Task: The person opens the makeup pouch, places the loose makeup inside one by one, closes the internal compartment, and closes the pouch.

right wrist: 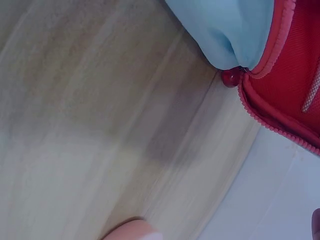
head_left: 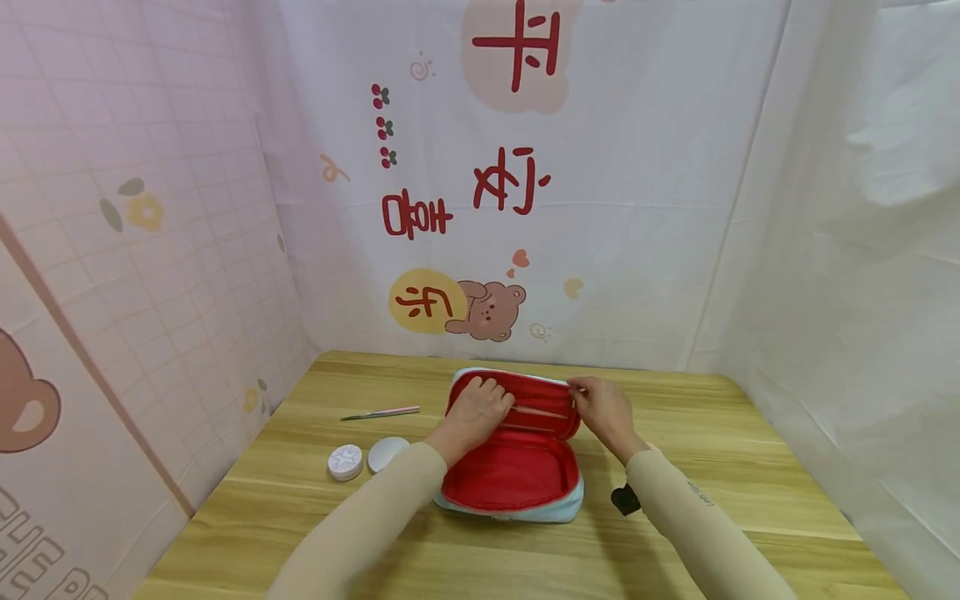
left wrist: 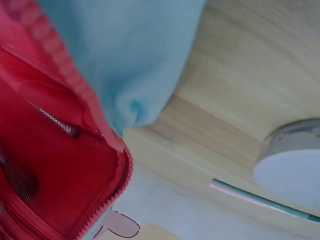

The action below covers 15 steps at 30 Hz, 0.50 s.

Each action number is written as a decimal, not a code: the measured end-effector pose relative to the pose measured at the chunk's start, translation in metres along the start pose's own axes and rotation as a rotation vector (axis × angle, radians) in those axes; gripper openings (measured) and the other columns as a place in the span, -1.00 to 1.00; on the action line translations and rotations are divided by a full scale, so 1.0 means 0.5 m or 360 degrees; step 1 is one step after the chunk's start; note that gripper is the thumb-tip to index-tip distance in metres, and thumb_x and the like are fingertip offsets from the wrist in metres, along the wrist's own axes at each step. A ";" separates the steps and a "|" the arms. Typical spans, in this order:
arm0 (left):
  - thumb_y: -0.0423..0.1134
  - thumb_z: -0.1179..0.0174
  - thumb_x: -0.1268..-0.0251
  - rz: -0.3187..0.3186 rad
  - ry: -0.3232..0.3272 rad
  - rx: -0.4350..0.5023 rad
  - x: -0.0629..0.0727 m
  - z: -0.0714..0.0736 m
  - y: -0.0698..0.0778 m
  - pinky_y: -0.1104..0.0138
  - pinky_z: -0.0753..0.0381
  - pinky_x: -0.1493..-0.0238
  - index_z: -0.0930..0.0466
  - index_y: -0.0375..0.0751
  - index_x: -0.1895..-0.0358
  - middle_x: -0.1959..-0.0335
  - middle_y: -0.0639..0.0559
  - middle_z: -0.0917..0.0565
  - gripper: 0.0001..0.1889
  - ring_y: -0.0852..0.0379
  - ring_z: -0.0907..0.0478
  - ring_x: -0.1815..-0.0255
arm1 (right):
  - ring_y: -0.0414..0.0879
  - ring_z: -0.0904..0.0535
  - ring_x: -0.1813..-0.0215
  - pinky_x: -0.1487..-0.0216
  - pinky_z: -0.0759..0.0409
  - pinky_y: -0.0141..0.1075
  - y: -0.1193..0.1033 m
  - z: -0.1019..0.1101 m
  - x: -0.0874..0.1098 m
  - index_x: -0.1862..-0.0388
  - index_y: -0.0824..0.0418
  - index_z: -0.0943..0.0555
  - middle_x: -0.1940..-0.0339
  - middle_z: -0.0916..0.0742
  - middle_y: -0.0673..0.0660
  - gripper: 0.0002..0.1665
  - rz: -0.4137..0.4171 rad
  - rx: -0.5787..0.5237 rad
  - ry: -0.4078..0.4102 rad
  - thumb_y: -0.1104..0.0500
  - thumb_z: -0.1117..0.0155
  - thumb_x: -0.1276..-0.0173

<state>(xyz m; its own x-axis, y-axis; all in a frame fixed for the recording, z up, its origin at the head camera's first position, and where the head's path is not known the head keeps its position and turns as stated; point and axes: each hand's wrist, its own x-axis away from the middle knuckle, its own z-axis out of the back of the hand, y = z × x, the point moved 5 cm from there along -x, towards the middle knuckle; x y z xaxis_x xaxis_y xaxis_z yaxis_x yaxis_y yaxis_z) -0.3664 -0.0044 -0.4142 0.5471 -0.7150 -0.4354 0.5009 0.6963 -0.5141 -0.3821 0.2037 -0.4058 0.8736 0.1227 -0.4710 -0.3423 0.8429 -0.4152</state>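
The bag (head_left: 510,479) stands on the table (head_left: 712,450) between the forearms, its red lining facing up and its lid (head_left: 543,400) raised at the far side. The right hand (head_left: 606,408) pinches the lid's upper right corner, the fingers behind it partly out of sight. The left hand (head_left: 480,408) lies against the lid's inner face with fingers bent; the back of the hand hides the tips, so whether they grip the lid or only press on it I cannot tell. The left wrist view does not show that hand, but there dark tufts (left wrist: 22,180) show in the lid, blurred and cut by the left edge. A red bead (right wrist: 231,77) sits at the bag's hinge corner in the right wrist view, where a peach thing (right wrist: 132,231) is cut off at the bottom, too little of it showing to name. Left of the bag, the left sleeve (head_left: 360,529) covers part of a white disc (head_left: 386,452); just beside that is a tin (head_left: 345,462) with a star on top. Beyond them lie thin sticks (head_left: 381,413), pink and green, their number unclear. A black thing (head_left: 625,500) is half hidden by the right sleeve (head_left: 705,525).
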 end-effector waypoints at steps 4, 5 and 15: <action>-0.28 -0.22 -0.34 -0.0008 0.0017 -0.0012 0.007 0.007 -0.008 0.27 -0.42 0.27 -0.63 0.00 0.26 0.35 0.06 -0.66 -0.94 0.06 -0.52 0.25 | -0.02 -0.72 0.30 0.44 -0.60 -0.19 0.005 0.000 0.003 0.01 0.23 -0.75 0.18 -0.79 0.18 -0.74 -0.0009 -0.0022 0.0017 0.21 -0.34 -0.35; -0.28 -0.22 -0.34 -0.0011 0.0034 -0.0013 0.009 0.009 -0.010 0.27 -0.43 0.27 -0.62 -0.01 0.27 0.36 0.05 -0.66 -0.95 0.06 -0.53 0.25 | -0.01 -0.72 0.31 0.45 -0.60 -0.20 0.005 0.000 0.003 0.01 0.23 -0.75 0.19 -0.79 0.19 -0.74 -0.0008 -0.0028 0.0024 0.22 -0.34 -0.35; -0.34 -0.22 -0.32 -0.0017 0.0098 0.0014 0.038 0.013 -0.036 0.23 -0.47 0.21 -0.61 -0.03 0.30 0.37 0.04 -0.66 -0.92 0.04 -0.53 0.28 | 0.00 -0.71 0.33 0.50 -0.56 -0.21 0.008 0.000 0.006 0.04 0.20 -0.77 0.21 -0.80 0.18 -0.75 -0.0027 -0.0019 0.0074 0.23 -0.37 -0.32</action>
<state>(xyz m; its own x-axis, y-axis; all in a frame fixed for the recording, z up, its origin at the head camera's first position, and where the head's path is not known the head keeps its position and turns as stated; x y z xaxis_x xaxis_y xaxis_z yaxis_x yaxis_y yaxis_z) -0.3607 -0.0300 -0.4082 0.4995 -0.7246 -0.4748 0.5123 0.6891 -0.5126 -0.3808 0.2072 -0.4090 0.8622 0.0837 -0.4995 -0.3320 0.8382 -0.4327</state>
